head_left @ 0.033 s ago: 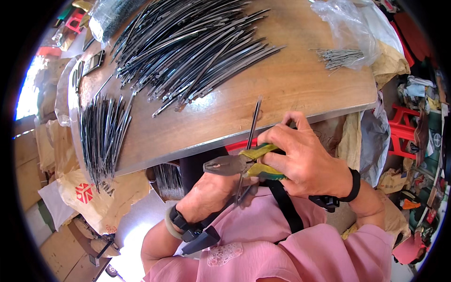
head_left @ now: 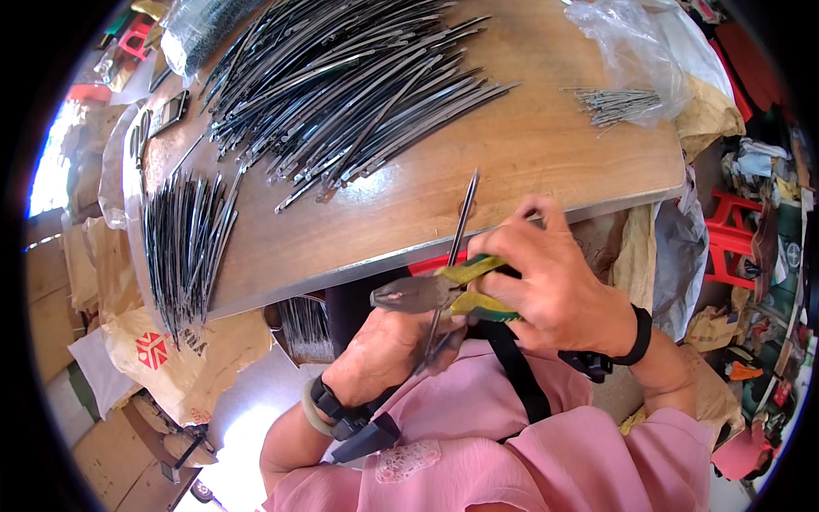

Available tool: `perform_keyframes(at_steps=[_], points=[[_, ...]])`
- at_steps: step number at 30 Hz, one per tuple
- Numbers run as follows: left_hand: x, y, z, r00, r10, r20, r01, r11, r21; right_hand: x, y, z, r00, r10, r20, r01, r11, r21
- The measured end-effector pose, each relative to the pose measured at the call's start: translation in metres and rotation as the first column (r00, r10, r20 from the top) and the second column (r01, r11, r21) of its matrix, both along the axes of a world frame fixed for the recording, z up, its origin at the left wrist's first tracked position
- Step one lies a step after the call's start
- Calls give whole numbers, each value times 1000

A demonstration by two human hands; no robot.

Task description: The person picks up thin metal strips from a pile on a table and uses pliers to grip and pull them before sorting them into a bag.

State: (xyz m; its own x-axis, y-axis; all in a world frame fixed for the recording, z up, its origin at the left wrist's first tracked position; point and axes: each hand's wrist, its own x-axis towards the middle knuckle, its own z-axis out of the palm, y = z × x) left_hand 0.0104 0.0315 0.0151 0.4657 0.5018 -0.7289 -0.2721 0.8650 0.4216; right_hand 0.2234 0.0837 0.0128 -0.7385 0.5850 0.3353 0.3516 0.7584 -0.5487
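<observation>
My right hand (head_left: 550,277) is wrapped around the yellow-green handles of a pair of pliers (head_left: 415,295), whose dark jaws point left. My left hand (head_left: 381,348) is closed just below the jaws, gripping a thin dark metal strip (head_left: 465,209). The strip rises at a slant past the pliers, and its upper end reaches over the table edge. It crosses the pliers near their pivot; whether the pliers grip it cannot be made out. Part of my left fingers is hidden behind the strip and the pliers.
On the wooden table (head_left: 512,145) lie a large pile of dark strips (head_left: 341,102) and a smaller bundle (head_left: 186,243). Thin wires (head_left: 618,106) stick out of a clear plastic bag (head_left: 631,43). Scissors (head_left: 141,136), brown paper (head_left: 183,358) and a red stool (head_left: 732,235) are around.
The strip's upper end has shifted slightly up and to the right. My hands and the pliers are almost where they were.
</observation>
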Motion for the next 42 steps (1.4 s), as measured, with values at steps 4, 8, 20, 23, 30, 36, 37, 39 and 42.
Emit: perform_keyframes(at_steps=[4, 8, 20, 23, 30, 36, 37, 39, 42], points=[[11, -15, -8, 919, 370, 139, -367, 929, -46, 15, -1, 11, 981, -194, -28, 195, 980, 31], [10, -20, -6, 896, 432, 100, -443, 874, 199, 32, -16, 2, 972, -237, 3, 228, 932, -283], [16, -25, 2, 856, 457, -242, -273, 797, 539, 21, -35, 3, 999, -31, 35, 41, 942, -332], [12, -34, -12, 812, 523, -261, -306, 761, 572, 15, -40, -9, 991, 45, 128, -1, 946, -324], [0, 1, -3, 762, 600, -243, -381, 719, 581, -3, -9, -10, 998, 12, -68, -33, 949, -314], [-95, -12, 4, 475, 807, -352, -273, 515, 813, 75, 37, 17, 951, -206, 229, 192, 978, 83], [-115, -6, -2, 399, 803, -443, -139, 530, 836, 88, 58, 15, 942, -255, 217, 214, 957, 195], [-139, 12, -8, 163, 792, -588, 331, 518, 789, 101, 87, 12, 925, -268, 269, 162, 919, 360], [-135, 31, -3, -98, 782, -616, 690, 499, 524, 118, 110, 12, 849, -218, 482, -30, 890, 455]])
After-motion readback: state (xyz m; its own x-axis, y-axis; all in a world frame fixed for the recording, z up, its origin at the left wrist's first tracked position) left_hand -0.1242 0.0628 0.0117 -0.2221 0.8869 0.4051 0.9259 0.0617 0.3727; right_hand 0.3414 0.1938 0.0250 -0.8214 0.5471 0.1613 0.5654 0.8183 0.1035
